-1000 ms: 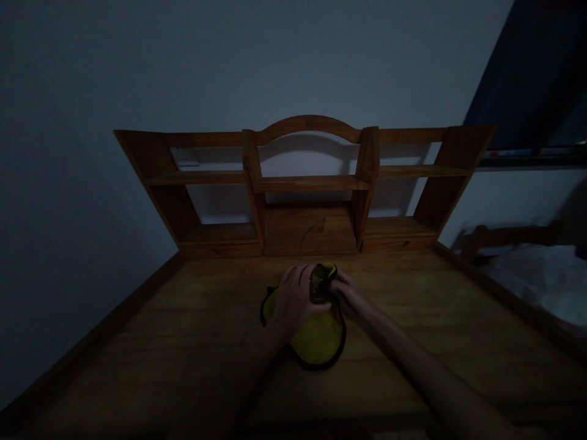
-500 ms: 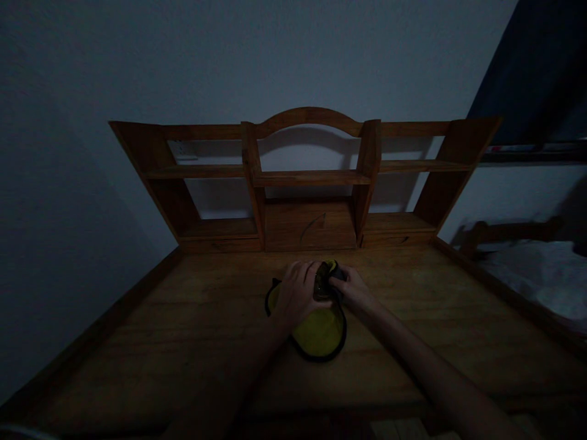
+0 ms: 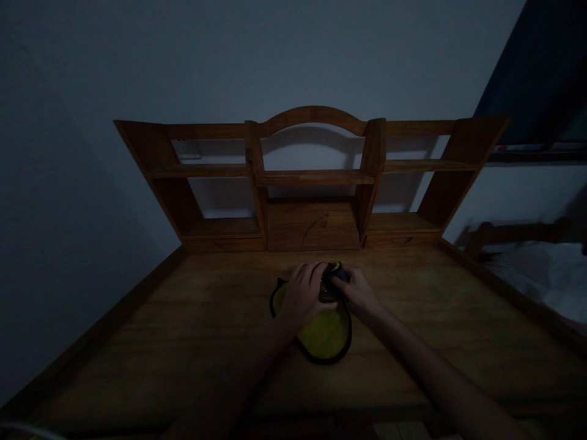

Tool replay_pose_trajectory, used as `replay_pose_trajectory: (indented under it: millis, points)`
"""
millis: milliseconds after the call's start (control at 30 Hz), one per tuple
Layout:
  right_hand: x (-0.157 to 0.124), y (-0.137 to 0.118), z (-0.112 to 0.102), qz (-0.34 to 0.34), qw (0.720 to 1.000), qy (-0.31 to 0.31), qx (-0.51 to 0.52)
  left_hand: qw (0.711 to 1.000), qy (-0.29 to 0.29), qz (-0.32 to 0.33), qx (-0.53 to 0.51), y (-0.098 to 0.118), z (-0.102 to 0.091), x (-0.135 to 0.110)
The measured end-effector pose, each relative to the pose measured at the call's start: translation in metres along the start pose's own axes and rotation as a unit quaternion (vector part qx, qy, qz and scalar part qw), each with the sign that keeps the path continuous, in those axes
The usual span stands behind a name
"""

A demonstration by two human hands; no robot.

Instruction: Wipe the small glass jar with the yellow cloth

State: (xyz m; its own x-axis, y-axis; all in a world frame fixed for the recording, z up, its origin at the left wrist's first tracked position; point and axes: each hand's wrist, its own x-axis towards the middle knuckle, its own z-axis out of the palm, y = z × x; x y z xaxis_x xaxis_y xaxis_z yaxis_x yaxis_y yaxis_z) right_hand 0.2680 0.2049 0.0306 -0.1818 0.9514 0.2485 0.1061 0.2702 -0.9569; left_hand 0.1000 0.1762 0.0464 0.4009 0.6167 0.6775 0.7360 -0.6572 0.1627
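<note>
A yellow cloth with a black edge (image 3: 323, 335) lies on the wooden desk (image 3: 183, 342) in dim light. My left hand (image 3: 303, 294) is curled over its far part, fingers wrapped round a small dark object (image 3: 328, 287) that stands on the cloth. My right hand (image 3: 356, 292) grips the same object from the right, with a fold of cloth under its fingers. The object is too dark to name.
A wooden shelf unit (image 3: 312, 183) with an arched top stands at the back of the desk against a pale wall. Raised wooden rims run along both desk sides. A bed with white bedding (image 3: 545, 275) lies at the right.
Both hands stayed on the dark object and cloth. The right hand closed in over the object, covering more of it. The view shifted slightly.
</note>
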Motion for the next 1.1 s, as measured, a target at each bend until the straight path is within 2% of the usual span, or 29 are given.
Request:
replay_pose_trajectory:
  millis: [633,967,1100]
  points:
    - [-0.003,-0.007,0.003,-0.015,1.000,0.016,-0.017,1.000,-0.009,0.024,0.004,-0.003,-0.002,0.000]
    - [-0.003,-0.014,0.004,0.013,0.999,0.049,-0.012,1.000,-0.001,0.019,0.012,-0.003,-0.002,0.000]
    - [-0.002,-0.009,0.003,0.030,0.999,0.029,-0.002,1.000,-0.004,0.017,0.019,-0.003,-0.002,0.001]
